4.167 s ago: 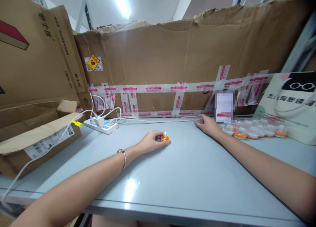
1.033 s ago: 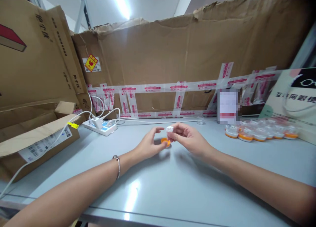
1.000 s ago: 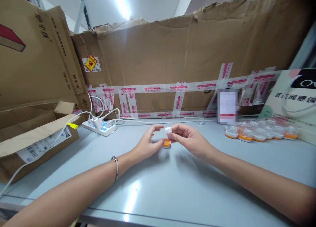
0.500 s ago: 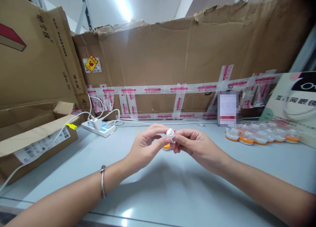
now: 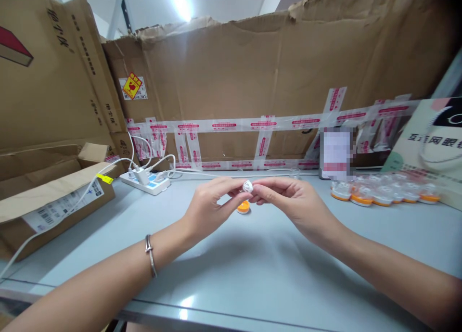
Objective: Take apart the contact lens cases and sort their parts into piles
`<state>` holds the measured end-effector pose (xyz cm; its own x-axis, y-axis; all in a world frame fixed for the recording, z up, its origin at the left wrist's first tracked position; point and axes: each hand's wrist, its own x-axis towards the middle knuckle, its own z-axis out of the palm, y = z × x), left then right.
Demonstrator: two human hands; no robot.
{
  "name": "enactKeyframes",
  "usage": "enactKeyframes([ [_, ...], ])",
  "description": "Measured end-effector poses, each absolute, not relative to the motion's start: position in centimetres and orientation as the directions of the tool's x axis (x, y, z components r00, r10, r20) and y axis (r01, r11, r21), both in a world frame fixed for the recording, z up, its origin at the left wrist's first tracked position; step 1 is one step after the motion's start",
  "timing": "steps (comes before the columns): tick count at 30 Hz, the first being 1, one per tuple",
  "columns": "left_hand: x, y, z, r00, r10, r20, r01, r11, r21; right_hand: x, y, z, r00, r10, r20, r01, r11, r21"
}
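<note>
A small white openwork piece (image 5: 247,186), roughly ball-shaped, is held up between my two hands; its exact kind is too small to tell. Thumb and fingers of my left hand (image 5: 211,202) pinch it from the left. From the right, the fingertips of my right hand (image 5: 288,195) close on it as well. Just below and behind the fingers, an orange round base (image 5: 243,207) with a pale edge lies on the grey table (image 5: 231,274).
Clear-topped round pieces with orange and white bases (image 5: 382,190) cluster at the right. A power strip (image 5: 146,180) with white cables and an open cardboard box (image 5: 54,207) are at the left. A cardboard wall (image 5: 224,72) stands behind; a printed bag (image 5: 429,154) leans far right.
The white piece has turned in my fingers and sits slightly higher. More of the orange base shows below my hands. The view has tilted a little downward.
</note>
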<state>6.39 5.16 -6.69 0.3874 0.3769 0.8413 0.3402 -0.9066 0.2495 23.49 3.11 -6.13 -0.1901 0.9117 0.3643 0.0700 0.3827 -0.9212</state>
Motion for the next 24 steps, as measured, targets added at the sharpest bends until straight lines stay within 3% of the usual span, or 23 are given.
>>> enactKeyframes([
  [3,6.2,5.3,-6.8,0.431,0.316,0.845,0.366,-0.917,0.157,23.5,3.1,-6.2,-0.221,0.91,0.351,0.059,0.372,-0.926],
  [10,5.8,4.7,-6.7,0.63,0.191,0.753,0.497,-0.844,-0.202,23.5,3.0,-6.1,-0.236,0.919,0.317,0.03,0.333,-0.943],
  [24,5.8,4.9,-7.3,0.66,0.246,0.71,0.527,-0.825,-0.204,23.4,3.6,-7.4,-0.256,0.9,0.354,0.124,0.393,-0.911],
])
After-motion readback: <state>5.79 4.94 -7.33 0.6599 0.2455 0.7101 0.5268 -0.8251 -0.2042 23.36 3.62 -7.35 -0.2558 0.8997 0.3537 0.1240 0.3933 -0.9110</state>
